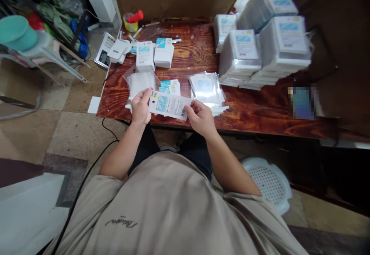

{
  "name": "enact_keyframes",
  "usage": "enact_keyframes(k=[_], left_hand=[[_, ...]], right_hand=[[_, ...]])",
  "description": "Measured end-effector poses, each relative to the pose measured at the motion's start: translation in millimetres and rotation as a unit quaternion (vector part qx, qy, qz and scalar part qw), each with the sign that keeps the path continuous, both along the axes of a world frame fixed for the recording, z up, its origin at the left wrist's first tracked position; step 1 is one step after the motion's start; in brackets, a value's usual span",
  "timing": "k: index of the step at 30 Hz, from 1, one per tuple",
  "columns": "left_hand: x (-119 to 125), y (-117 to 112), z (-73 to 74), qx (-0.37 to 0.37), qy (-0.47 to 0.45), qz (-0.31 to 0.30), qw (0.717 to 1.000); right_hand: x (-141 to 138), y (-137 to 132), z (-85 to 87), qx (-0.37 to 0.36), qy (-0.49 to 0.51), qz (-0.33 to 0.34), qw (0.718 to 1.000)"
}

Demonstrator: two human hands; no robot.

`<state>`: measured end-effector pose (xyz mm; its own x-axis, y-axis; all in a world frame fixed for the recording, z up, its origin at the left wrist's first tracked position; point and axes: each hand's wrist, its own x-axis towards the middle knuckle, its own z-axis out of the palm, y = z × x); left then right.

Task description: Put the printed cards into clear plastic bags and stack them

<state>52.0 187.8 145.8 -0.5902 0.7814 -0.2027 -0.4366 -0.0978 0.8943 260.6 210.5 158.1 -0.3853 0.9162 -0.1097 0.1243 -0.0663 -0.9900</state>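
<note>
A long white printed card (170,105) with a blue patch and a hang hole is held level over the front edge of the wooden table (254,108). My left hand (140,107) pinches its left end and my right hand (199,117) grips its right end. Just beyond my left hand lie clear plastic sleeves (140,82). A small stack of blue and white cards (171,86) rests behind the held card. A fanned pile of clear bags with cards (207,89) sits past my right hand.
Tall stacks of bagged white packets (261,46) fill the table's right half. Two white card bundles (154,54), a white device (118,49) and a tape roll (131,22) stand at the back left. A white plastic stool (268,181) is under the table, a cable (86,170) crosses the floor.
</note>
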Motion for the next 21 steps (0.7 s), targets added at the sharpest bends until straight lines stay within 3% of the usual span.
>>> enact_keyframes(k=[9, 17, 21], left_hand=[[-6, -1, 4.9, -0.043, 0.014, 0.024, 0.999], [16, -3, -1.9, -0.016, 0.022, 0.02, 0.999], [14, -8, 0.8, -0.013, 0.022, 0.012, 1.0]], right_hand=[[25, -5, 4.1, -0.039, 0.004, 0.025, 0.999], [1, -17, -6.4, -0.025, 0.053, -0.095, 0.994], [-8, -21, -10.9, -0.068, 0.092, -0.072, 0.991]])
